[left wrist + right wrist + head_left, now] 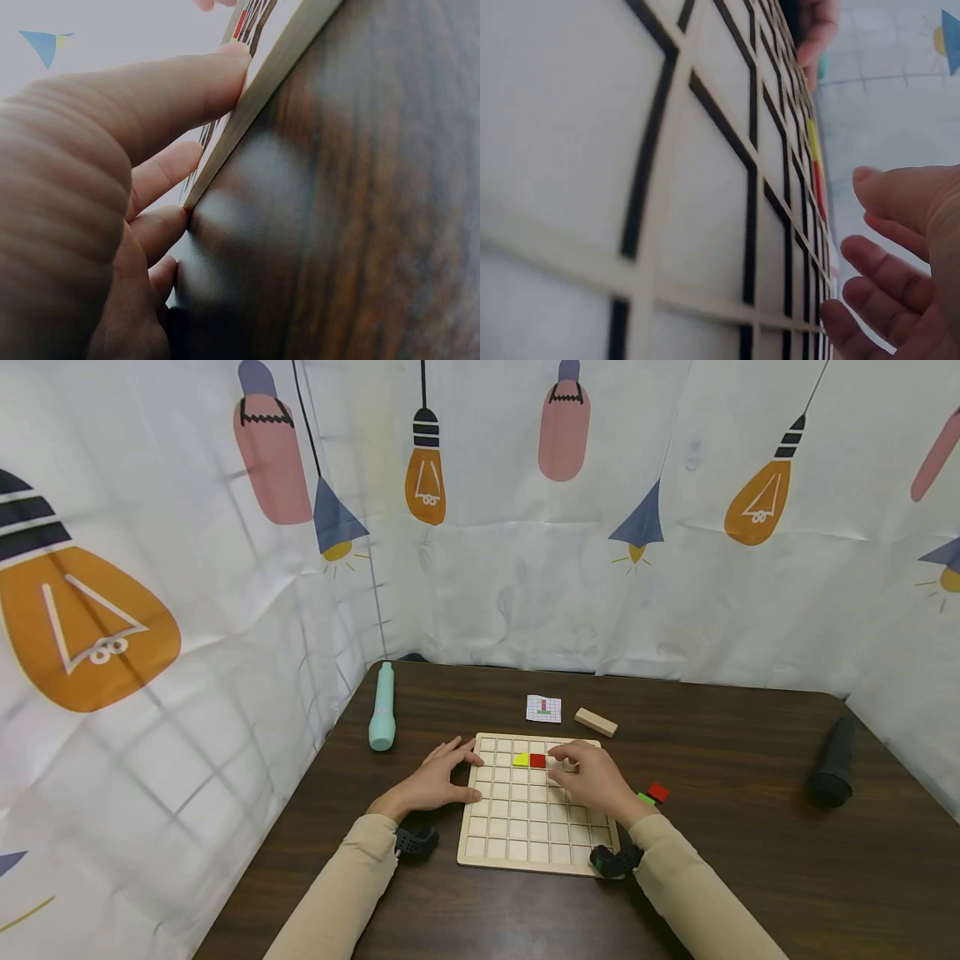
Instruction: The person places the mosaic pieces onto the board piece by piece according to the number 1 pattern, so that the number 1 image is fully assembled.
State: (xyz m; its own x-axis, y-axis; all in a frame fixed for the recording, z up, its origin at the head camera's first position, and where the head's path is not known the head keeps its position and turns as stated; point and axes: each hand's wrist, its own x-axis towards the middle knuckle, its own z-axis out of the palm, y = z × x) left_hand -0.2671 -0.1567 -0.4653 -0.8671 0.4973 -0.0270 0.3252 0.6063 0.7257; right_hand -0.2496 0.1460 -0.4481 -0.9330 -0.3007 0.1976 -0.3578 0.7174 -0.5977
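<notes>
No words, brand names or numbers can be read anywhere in these views. The one printed thing on the table is a small card [543, 708] lying beyond the right hand [592, 781], past the far edge of the wooden grid board [536, 843] that both hands touch; it shows a squared grid with a few red and green cells, but no lettering can be made out. The curtain [525, 568] behind the table bears drawn light bulbs and lamp shades, pictures only. The pale green cylinder [382, 718] beyond the left hand [435, 785] shows no legible label.
</notes>
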